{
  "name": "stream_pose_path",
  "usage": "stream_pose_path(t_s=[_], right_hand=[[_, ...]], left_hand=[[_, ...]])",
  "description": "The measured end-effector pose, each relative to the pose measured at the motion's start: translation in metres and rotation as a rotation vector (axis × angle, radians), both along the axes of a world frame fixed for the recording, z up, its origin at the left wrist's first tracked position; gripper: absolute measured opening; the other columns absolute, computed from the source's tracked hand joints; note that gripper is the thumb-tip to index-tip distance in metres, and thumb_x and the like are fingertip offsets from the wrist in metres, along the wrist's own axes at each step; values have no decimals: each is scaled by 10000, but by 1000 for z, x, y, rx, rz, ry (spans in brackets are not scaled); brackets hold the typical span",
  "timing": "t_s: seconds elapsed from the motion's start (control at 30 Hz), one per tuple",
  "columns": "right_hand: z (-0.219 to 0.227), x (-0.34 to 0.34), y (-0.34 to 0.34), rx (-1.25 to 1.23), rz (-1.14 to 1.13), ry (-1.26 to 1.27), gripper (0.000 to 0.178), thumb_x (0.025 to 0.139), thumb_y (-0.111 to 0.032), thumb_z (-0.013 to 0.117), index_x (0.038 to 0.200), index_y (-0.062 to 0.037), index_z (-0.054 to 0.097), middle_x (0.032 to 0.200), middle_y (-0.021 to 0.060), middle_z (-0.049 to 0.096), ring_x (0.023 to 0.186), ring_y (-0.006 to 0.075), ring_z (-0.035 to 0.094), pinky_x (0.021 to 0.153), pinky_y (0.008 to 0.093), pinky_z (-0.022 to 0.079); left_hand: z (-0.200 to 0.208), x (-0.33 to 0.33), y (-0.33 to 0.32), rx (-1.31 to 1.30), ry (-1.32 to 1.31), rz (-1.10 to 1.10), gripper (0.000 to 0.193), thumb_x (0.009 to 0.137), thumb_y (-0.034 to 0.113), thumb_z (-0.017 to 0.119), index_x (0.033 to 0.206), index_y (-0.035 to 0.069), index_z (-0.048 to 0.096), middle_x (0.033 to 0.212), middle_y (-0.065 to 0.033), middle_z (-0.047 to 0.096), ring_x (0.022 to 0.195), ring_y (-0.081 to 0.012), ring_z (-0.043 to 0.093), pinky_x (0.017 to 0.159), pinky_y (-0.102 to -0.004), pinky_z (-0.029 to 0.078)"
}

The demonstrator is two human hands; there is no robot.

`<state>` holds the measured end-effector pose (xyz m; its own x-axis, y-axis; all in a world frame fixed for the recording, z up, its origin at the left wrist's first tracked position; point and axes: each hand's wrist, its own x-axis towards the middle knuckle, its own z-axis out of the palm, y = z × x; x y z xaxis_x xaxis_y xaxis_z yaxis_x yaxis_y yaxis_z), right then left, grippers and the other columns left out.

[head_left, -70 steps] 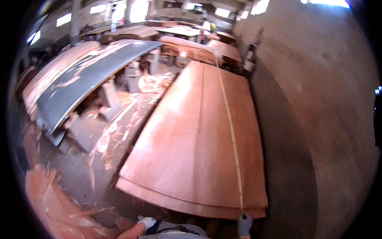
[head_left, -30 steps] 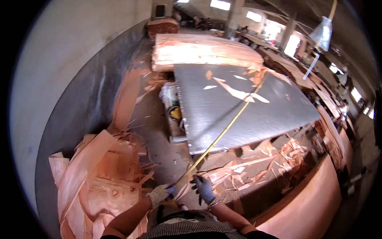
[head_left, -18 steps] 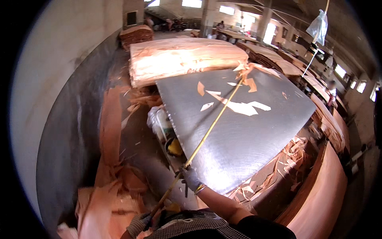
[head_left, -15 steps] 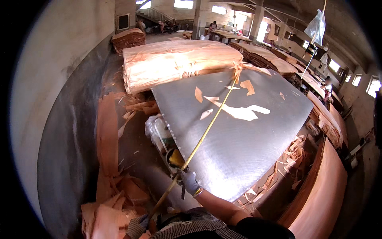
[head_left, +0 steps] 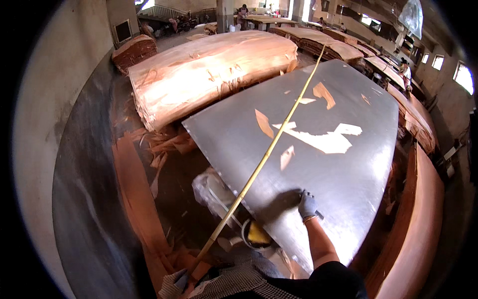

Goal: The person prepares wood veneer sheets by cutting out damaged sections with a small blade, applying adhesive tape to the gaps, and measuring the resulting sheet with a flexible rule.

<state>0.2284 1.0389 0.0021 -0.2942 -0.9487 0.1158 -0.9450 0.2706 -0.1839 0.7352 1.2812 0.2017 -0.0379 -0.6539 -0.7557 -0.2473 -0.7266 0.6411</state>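
Observation:
A long yellow bamboo pole (head_left: 269, 152) slants up from the lower left across a smooth grey metal tabletop (head_left: 343, 179). My gloved left hand (head_left: 173, 285) is closed around its lower end, close to my body. Over the near part of the tabletop is my gloved right hand (head_left: 308, 205), apart from the pole. Its fingers are closed on a dark, narrow tool (head_left: 319, 215) whose kind is hard to make out. Thin wood veneer scraps lie on the metal, among them a pale jagged piece (head_left: 328, 141) and a brown curved one (head_left: 324, 95).
A thick veneer stack (head_left: 214, 70) lies beyond the tabletop, another stack (head_left: 411, 224) to the right. By the table's left edge are a bucket with something yellow (head_left: 258, 233) and a plastic bag (head_left: 209, 192). Veneer strips (head_left: 139, 189) litter the floor. People work far off.
My right hand has let go of the pole and moved right, over the tabletop. The pole's far end has swung right, away from the veneer bits near the stack. My left hand still grips it.

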Motion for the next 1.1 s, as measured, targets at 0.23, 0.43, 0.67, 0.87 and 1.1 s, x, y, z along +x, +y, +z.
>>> stream_pose_path(t_s=[0.23,0.43,0.67,0.87,1.1], right_hand=[[-18,39,-94,-77,-120,-222,475,792,-95,528,1264,-50,530,1092,224,617,902,434,617,791,450,507],[98,223,-134,-359,27,-1792,612,938,-300,563,1425,-66,275,1161,202,584,925,302,648,702,388,561],[30,325,-200,-556,-353,-1886,366,882,-327,631,1071,-52,479,877,160,640,732,289,629,632,406,531],[-5,492,-231,-420,-482,-1778,256,939,-259,531,1043,-30,575,907,100,618,765,225,605,655,354,516],[10,677,-364,-104,-546,-1689,163,912,-184,559,1006,-50,560,840,41,572,731,168,545,649,321,483]], left_hand=[[-8,86,-115,-528,-360,-378,355,885,188,558,1205,41,597,869,-141,664,723,-232,638,626,-343,505],[-92,194,-195,-700,-347,-697,376,897,227,551,1229,51,548,852,-132,639,752,-274,632,635,-337,516],[-69,315,-334,-504,-302,-927,479,922,456,437,1270,148,548,1007,-178,667,814,-350,652,724,-408,524],[-96,478,-406,-317,-700,-919,434,923,434,448,1164,115,617,1012,-167,668,827,-353,650,780,-440,506],[-111,606,-482,-392,-863,-451,341,920,381,463,1087,152,652,960,-199,656,851,-374,639,756,-473,499]])
